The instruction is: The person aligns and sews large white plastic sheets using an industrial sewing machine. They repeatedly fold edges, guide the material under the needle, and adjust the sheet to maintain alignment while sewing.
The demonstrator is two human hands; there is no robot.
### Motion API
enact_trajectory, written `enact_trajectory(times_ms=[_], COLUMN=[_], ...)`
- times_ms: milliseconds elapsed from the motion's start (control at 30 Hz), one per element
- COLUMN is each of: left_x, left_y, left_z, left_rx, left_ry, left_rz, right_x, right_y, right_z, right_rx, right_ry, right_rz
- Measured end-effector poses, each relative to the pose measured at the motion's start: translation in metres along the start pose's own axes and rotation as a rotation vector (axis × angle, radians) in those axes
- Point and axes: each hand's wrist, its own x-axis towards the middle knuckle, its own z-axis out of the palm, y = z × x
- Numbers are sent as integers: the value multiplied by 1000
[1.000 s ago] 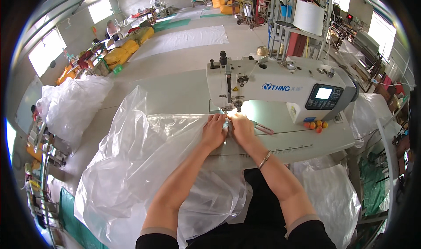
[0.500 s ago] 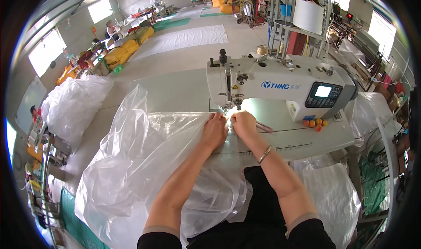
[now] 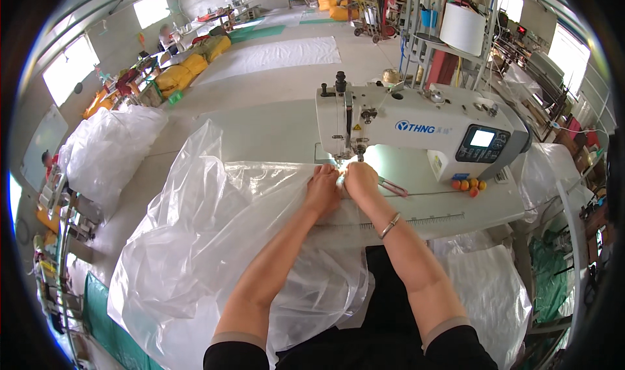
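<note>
A white industrial sewing machine (image 3: pixel 390 117) stands in front of me, its needle area lit. Clear plastic sheeting (image 3: pixel 208 240) spreads in loose folds over the left of the table and down toward my lap, its upper edge leading to the needle. Just left of the presser foot, my left hand (image 3: pixel 323 189) is closed on that edge. My right hand (image 3: pixel 360 180) is curled into a pinch right by the needle, on the sheeting's end; its fingertips are partly hidden. Pinkish thread snips (image 3: pixel 393 187) lie on the table beside my right wrist.
Several small orange-red fruits (image 3: pixel 470 186) sit by the machine's base. A ruler strip (image 3: pixel 430 221) runs along the table's front. Bundled plastic (image 3: pixel 111 152) is heaped at the left, with more sheeting (image 3: pixel 485 292) at lower right. A white thread cone (image 3: pixel 462 29) stands behind the machine.
The machine and table sit slightly farther right in the picture. Both hands stay at the needle, and the sheeting's upper edge lies almost the same.
</note>
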Motion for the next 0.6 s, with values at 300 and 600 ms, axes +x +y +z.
enact_trajectory(times_ms=[300,600], left_x=[2,1], left_y=[7,8], left_z=[0,7], left_rx=[-4,45], left_ry=[-73,-21], left_rz=[-82,-109], right_x=[8,-1], right_y=[2,-1], right_z=[-7,-5], right_rx=[39,119], right_ry=[-37,43], right_rz=[91,81])
